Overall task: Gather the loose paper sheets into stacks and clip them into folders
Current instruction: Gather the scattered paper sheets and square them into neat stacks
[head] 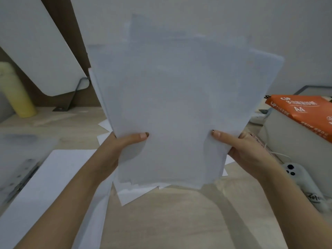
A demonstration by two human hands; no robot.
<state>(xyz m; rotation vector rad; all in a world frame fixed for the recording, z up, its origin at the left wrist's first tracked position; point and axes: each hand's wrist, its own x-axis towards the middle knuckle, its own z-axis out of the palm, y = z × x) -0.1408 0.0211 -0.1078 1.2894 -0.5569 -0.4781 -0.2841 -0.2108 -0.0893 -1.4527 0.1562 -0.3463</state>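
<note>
Paper sheets (179, 105) were up above the desk (170, 221), an uneven stack held upright! Left hand (124, 146) and right hand (240, 148) each pinched a lower side edge, thumbs flat on the front. At the desk's right side an orange pack (301, 114) read "A4"; its other print looked too blurred.

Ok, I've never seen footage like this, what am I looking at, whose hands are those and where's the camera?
No machine here: one picture from a camera worn on a person's head, looking down at their own hands. The left hand and right hand each grip a side of an uneven stack of white sheets, held up over a wooden table. More loose sheets lie on the table. An orange paper pack sits at the right, a white phone near it, a yellow bottle far left.
</note>
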